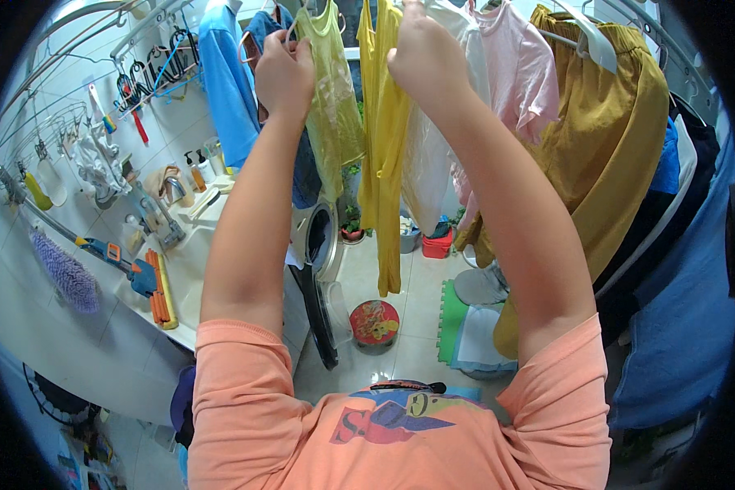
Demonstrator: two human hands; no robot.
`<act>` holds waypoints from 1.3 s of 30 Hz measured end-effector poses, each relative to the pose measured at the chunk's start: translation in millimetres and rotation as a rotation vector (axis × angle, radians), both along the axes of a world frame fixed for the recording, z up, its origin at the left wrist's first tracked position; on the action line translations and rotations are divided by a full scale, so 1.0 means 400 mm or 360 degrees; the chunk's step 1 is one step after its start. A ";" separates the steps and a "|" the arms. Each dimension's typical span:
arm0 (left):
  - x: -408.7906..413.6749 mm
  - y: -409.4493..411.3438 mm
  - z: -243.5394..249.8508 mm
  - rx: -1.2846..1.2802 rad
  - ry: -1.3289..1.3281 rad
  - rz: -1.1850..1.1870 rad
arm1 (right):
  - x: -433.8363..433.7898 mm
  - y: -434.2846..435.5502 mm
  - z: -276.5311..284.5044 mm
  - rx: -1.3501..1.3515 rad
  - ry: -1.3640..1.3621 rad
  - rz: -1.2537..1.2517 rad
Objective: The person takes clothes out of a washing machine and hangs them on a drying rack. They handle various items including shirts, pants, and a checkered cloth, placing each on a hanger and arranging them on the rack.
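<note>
My left hand is raised at the top, its fingers closed around a pink clothes hanger. A light green sleeveless top hangs just right of that hand. Denim clothing hangs behind my left wrist. My right hand is raised beside a long yellow garment, in front of a sheer white garment. Its fingertips reach the upper picture edge, and what they grip is hidden. A pink short-sleeved top hangs to the right of this hand.
Mustard trousers and a blue cloth hang at right; a blue shirt hangs at left. Below are an open washing machine door, a round red stool and a red bucket. A mop crosses the sink.
</note>
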State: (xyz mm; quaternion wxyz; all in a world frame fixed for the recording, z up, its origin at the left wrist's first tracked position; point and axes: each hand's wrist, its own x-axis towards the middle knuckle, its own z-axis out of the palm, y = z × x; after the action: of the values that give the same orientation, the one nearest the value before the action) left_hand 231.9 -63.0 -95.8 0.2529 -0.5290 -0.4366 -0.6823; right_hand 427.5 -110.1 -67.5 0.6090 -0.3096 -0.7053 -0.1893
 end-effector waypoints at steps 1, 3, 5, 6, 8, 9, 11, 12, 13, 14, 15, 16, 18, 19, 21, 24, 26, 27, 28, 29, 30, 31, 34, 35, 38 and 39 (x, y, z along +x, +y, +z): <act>0.003 0.000 -0.021 -0.0055 -0.0043 -0.0053 | -0.003 -0.009 -0.004 -0.0078 -0.0006 -0.0080; 0.021 0.009 -0.088 -0.0043 -0.0093 -0.0157 | -0.011 -0.025 -0.014 -0.0234 -0.0016 -0.0242; 0.046 0.022 -0.183 -0.0457 -0.0211 -0.0069 | -0.023 -0.041 -0.041 -0.0217 -0.0095 -0.0490; 0.046 0.031 -0.227 -0.0553 -0.0219 -0.0026 | -0.029 -0.049 -0.058 -0.0168 -0.0147 -0.0614; 0.045 0.057 -0.301 -0.0672 -0.0293 0.0108 | -0.038 -0.059 -0.090 0.0043 -0.0203 -0.0727; 0.042 0.070 -0.336 -0.0732 -0.0367 0.0195 | -0.043 -0.062 -0.107 0.0126 -0.0245 -0.0792; 0.032 0.110 -0.390 -0.0724 -0.0379 0.0232 | -0.053 -0.069 -0.148 0.0429 -0.0307 -0.0791; 0.022 0.135 -0.413 -0.0832 -0.0391 0.0102 | -0.063 -0.072 -0.172 0.0567 -0.0348 -0.0793; 0.018 0.163 -0.438 -0.0945 -0.0424 0.0113 | -0.079 -0.072 -0.198 0.0574 -0.0417 -0.0706; 0.021 0.195 -0.465 -0.0806 -0.0219 0.0394 | -0.097 -0.070 -0.225 0.0611 -0.0480 -0.0613; 0.032 0.228 -0.492 -0.0636 -0.0015 0.0669 | -0.113 -0.067 -0.254 0.0513 -0.0561 -0.0354; 0.042 0.258 -0.520 -0.0463 0.0193 0.0940 | -0.137 -0.056 -0.283 0.0397 -0.0547 -0.0188; 0.003 0.299 -0.559 -0.0616 0.0251 0.0727 | -0.187 -0.017 -0.336 0.0141 -0.0465 -0.0001; -0.014 0.312 -0.571 -0.0694 0.0272 0.0618 | -0.207 0.011 -0.362 0.0027 -0.0388 0.0033; -0.058 0.293 -0.603 -0.1084 -0.0378 -0.0237 | -0.233 0.085 -0.409 -0.0370 -0.0177 0.0097; -0.106 0.236 -0.613 -0.0631 -0.0505 -0.0357 | -0.265 0.236 -0.480 -0.0831 0.0232 0.0160; -0.137 0.183 -0.612 -0.0622 -0.0568 -0.0461 | -0.268 0.348 -0.534 -0.1157 0.0511 0.0189; -0.153 0.156 -0.611 -0.0688 -0.0606 -0.0501 | -0.269 0.396 -0.566 -0.1197 0.0667 0.0205; -0.166 0.129 -0.613 -0.0757 -0.0645 -0.0539 | -0.270 0.440 -0.598 -0.1283 0.0795 0.0263; -0.175 0.105 -0.616 -0.0763 -0.0620 -0.0512 | -0.272 0.478 -0.626 -0.1382 0.0924 0.0310; -0.183 0.085 -0.618 -0.0761 -0.0597 -0.0485 | -0.277 0.507 -0.649 -0.1575 0.1066 0.0480; -0.191 0.067 -0.620 -0.0708 -0.0558 -0.0485 | -0.287 0.530 -0.665 -0.1766 0.1205 0.0658; -0.213 0.025 -0.627 -0.0763 -0.0466 -0.0461 | -0.316 0.553 -0.696 -0.2185 0.1583 0.1451; -0.217 0.014 -0.632 -0.0761 -0.0427 -0.0483 | -0.320 0.553 -0.704 -0.2275 0.1676 0.1845; -0.223 -0.008 -0.643 -0.0713 -0.0414 -0.0579 | -0.336 0.568 -0.711 -0.2309 0.1806 0.1760; -0.224 -0.020 -0.646 -0.0665 -0.0458 -0.0684 | -0.329 0.568 -0.717 -0.2336 0.1792 0.1730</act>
State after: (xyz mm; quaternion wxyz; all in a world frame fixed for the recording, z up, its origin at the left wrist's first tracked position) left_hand 142.3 -70.9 -354.0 -0.0751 -0.5477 -0.4767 -0.6835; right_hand 295.8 117.3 -354.5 0.5141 -0.2873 -0.3078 0.7473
